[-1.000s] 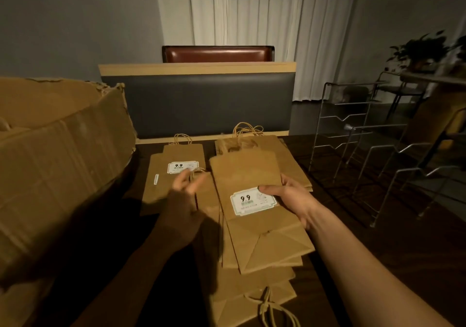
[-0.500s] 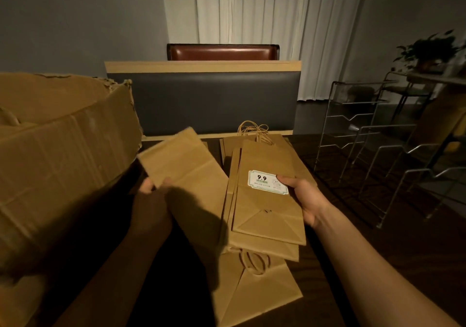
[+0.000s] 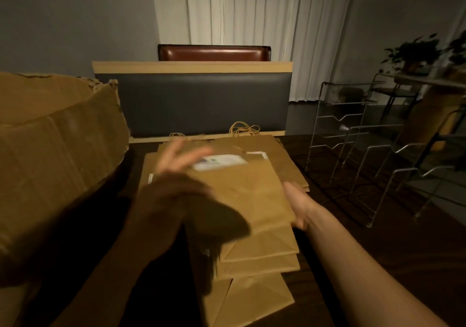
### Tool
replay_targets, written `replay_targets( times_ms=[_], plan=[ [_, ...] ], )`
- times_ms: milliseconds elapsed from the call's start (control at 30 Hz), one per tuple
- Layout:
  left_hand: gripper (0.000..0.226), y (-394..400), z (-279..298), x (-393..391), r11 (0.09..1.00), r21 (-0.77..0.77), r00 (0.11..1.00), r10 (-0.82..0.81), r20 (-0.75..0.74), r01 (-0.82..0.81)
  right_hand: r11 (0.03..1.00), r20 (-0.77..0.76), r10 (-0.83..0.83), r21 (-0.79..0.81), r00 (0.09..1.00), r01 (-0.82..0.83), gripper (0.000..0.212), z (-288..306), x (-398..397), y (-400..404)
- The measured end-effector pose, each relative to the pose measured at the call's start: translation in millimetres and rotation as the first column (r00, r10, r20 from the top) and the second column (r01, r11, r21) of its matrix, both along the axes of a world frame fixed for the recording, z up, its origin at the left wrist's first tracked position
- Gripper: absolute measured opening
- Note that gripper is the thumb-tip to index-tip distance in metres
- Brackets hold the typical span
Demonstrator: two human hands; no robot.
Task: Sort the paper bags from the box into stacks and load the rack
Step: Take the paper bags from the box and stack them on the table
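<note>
Several flat brown paper bags (image 3: 242,200) lie fanned in a bundle on the dark table, the top one carrying a white label. My right hand (image 3: 296,207) grips the bundle's right edge. Blurred with motion, my left hand (image 3: 174,180) stretches straight fingers over the top bag near the label. A stack of bags (image 3: 285,157) with twine handles lies behind the bundle, and a second stack (image 3: 148,168) shows at the left, mostly hidden by my left hand. More bags (image 3: 252,299) lie near me. The large cardboard box (image 3: 55,163) stands at the left. The wire rack (image 3: 365,155) stands at the right.
A dark padded bench back (image 3: 201,99) with a wooden rim closes off the table's far side. Beyond the rack are metal chairs and a potted plant (image 3: 413,52). Bare dark table (image 3: 378,263) shows to the right of my right arm.
My left hand has let go of the plain bag it held and swung right over the labelled bundle. The bundle in my right hand has shifted slightly.
</note>
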State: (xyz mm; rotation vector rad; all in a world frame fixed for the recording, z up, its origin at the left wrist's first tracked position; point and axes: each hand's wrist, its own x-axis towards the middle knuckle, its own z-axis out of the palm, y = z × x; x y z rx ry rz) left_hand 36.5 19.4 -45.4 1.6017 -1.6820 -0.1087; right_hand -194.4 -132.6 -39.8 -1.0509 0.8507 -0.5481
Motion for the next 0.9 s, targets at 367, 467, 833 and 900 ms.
replay_targets(
  times_ms=[367, 467, 833, 900],
  plan=[
    [0.068, 8, -1, -33, 0.939, 0.180, 0.914, 0.330, -0.237, -0.292, 1.000, 0.098, 0.008, 0.014, 0.995, -0.010, 0.025, 1, -3, -5],
    [0.049, 16, 1, -15, 0.864, 0.332, 0.713, 0.500, -0.491, -0.378, 0.979, 0.115, -0.052, 0.202, 0.992, 0.028, 0.030, 5, -8, -9],
    [0.002, 26, 2, -46, 0.911, 0.398, 0.872, 0.280, -0.401, -0.109, 0.996, 0.140, 0.089, 0.016, 0.986, -0.092, 0.034, -4, 15, 13],
    [0.024, 22, -5, -47, 0.928, 0.358, 0.829, 0.279, -0.486, -0.102, 0.997, 0.171, 0.071, 0.025, 0.983, -0.076, 0.030, 0, 13, 14]
  ],
)
